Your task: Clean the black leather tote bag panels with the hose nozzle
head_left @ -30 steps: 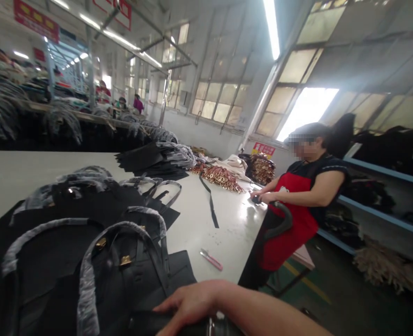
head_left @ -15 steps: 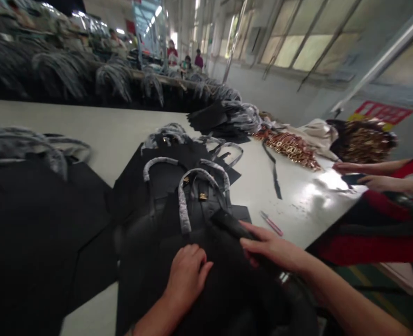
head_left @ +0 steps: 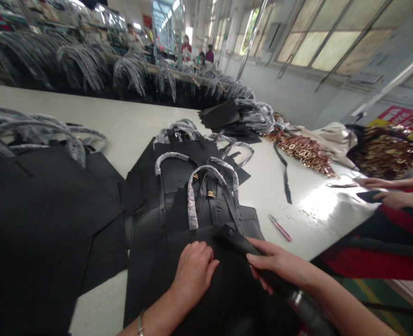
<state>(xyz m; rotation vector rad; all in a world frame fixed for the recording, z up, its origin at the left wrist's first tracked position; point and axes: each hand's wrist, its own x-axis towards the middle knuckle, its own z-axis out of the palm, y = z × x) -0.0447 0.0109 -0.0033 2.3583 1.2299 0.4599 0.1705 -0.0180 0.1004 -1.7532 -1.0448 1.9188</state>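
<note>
My left hand point(head_left: 196, 266) rests on a black leather-like bag panel point(head_left: 178, 303), fingers curled and thumb out to the side, with nothing visible in them. To its right, my right hand point(head_left: 276, 263) grips a long black strap-like piece point(head_left: 239, 242). One end of this piece lies over the panel; a metal ring shows farther down it, below the hand. Just beyond both hands stands an arched bag handle point(head_left: 192, 205) wrapped in clear plastic. Near it is a gold-coloured clasp point(head_left: 210, 194) on black bag parts.
More black bag parts point(head_left: 45, 200) lie stacked at left. Pink-handled snips point(head_left: 279, 227), a loose black strip point(head_left: 284, 172) and a heap of brown straps with gold rings point(head_left: 304, 151) are on the white table point(head_left: 122, 121). Another person's hands point(head_left: 395, 198) work at right.
The view has shifted, so the scene sits farther right and looks sharper. Both hands keep nearly the same places on the panel, and the right hand still holds the black strap-like piece.
</note>
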